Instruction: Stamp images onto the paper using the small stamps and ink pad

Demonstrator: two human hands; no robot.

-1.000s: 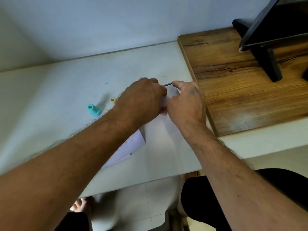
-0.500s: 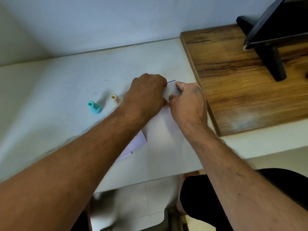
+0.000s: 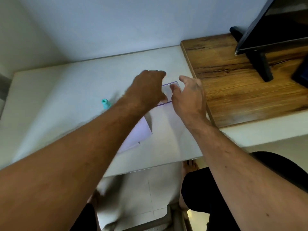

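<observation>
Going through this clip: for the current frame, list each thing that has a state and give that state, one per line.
left hand: over the ink pad's left side, blurred, grip unclear.
right hand: open, fingers spread by the ink pad's right edge.
ink pad: flat on the table, clear with purple edges, open or closed unclear.
teal stamp: upright, untouched.
paper: flat, partly under the left forearm.

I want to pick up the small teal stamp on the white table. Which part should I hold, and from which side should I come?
Grip the teal stamp by its narrow upper neck, pinching with thumb and forefinger from above. It appears to stand upright, wider at the base, apart from the paper, so its top is free. The left hand is the nearer one, so it probably suits best.
</observation>
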